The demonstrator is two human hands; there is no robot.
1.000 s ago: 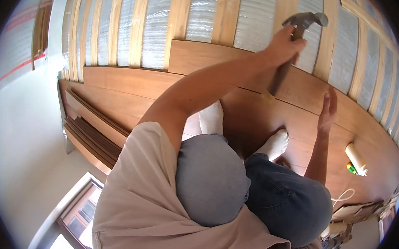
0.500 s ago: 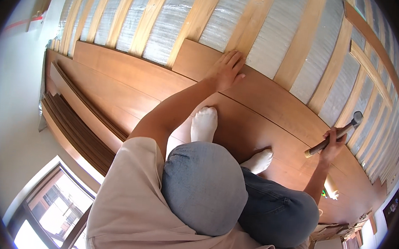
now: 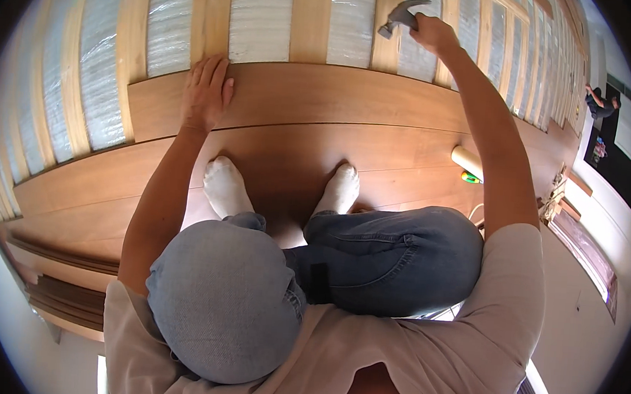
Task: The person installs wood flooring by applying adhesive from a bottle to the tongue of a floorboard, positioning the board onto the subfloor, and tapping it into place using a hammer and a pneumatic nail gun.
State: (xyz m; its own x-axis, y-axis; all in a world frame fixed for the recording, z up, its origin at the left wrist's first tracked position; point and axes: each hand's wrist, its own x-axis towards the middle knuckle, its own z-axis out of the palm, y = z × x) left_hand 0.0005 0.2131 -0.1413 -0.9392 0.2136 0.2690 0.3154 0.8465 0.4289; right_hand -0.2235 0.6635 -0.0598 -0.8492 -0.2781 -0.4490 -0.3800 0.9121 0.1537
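My left hand (image 3: pixel 207 94) lies flat on the left part of a brown wooden floorboard (image 3: pixel 323 91), its fingertips at the board's far edge. Bare pale battens (image 3: pixel 311 21) run away beyond that edge, with silvery sheeting (image 3: pixel 260 21) between them. My right hand (image 3: pixel 435 35) is wrapped round a claw hammer (image 3: pixel 400 17), holding it out over the battens past the board. The hammer's head shows to the left of my fist; most of its handle is hidden by the hand. A dark seam parts this board from the laid boards (image 3: pixel 400 141) nearer me.
I squat with both socked feet on the laid boards. Stacked boards (image 3: pixel 67 293) lie at the lower left. To the right are a pale cylinder (image 3: pixel 468 162) and a small green-and-yellow item (image 3: pixel 470 177). Another person (image 3: pixel 601 102) is at the far right.
The view has swung to the right. My right hand has carried the hammer from above the boards on the right out over the battens. The left hand stays flat on the floorboard.
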